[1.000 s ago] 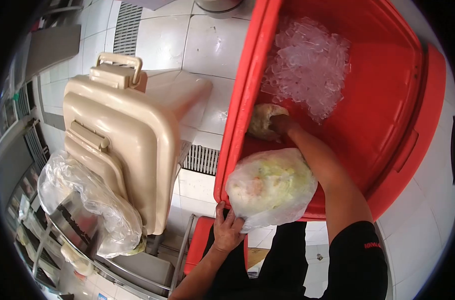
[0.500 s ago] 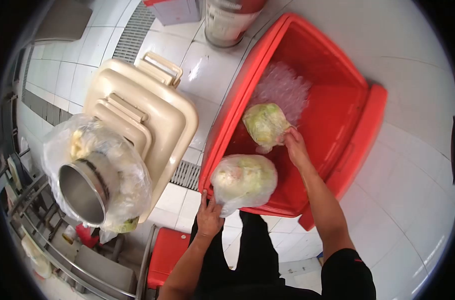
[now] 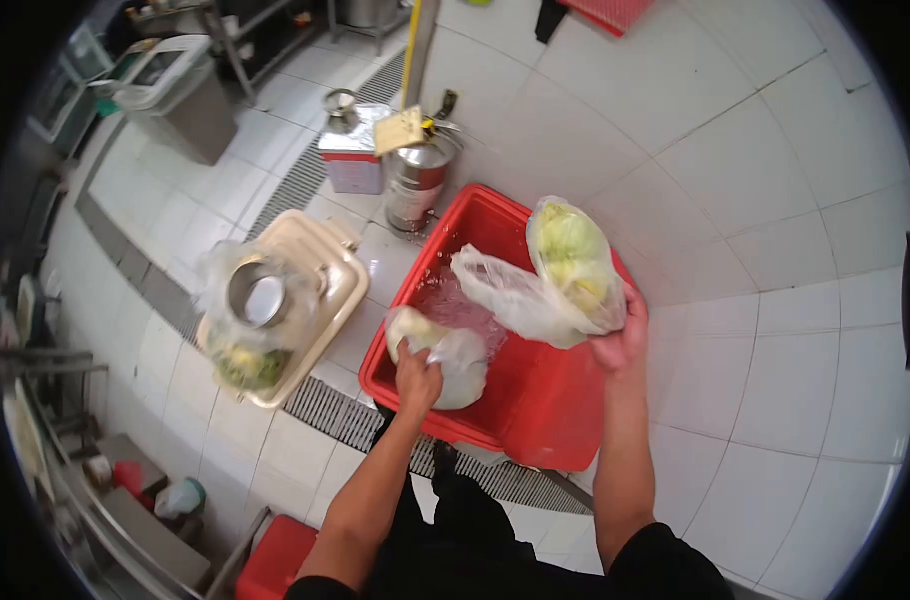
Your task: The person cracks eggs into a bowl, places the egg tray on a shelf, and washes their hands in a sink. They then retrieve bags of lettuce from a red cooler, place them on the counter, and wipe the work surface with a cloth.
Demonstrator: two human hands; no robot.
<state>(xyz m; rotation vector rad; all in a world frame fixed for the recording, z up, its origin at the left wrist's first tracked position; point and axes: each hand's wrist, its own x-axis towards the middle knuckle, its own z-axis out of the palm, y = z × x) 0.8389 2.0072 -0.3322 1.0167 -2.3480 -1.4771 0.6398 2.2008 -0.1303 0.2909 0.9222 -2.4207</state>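
Note:
My right hand (image 3: 620,335) grips a clear plastic bag with a pale green cabbage (image 3: 572,250) inside, raised over the right side of a red bin (image 3: 560,415). The bag's loose end trails to the left over the bin. My left hand (image 3: 415,378) is closed on a second bagged cabbage (image 3: 460,370) at the bin's near left edge. Ice or water (image 3: 455,305) lies inside the bin, partly hidden by the bags.
Left of the bin, a cream lidded container (image 3: 325,325) bears a plastic bag of vegetables (image 3: 245,365) and a metal pot (image 3: 260,292). Behind stand a metal canister (image 3: 413,190) and a box (image 3: 355,172). A red stool (image 3: 280,560) is at lower left.
The view has tilted up and shifted. My right hand has lifted its cabbage out of the bin, and it now hangs higher up. My left hand has moved onto the other bag.

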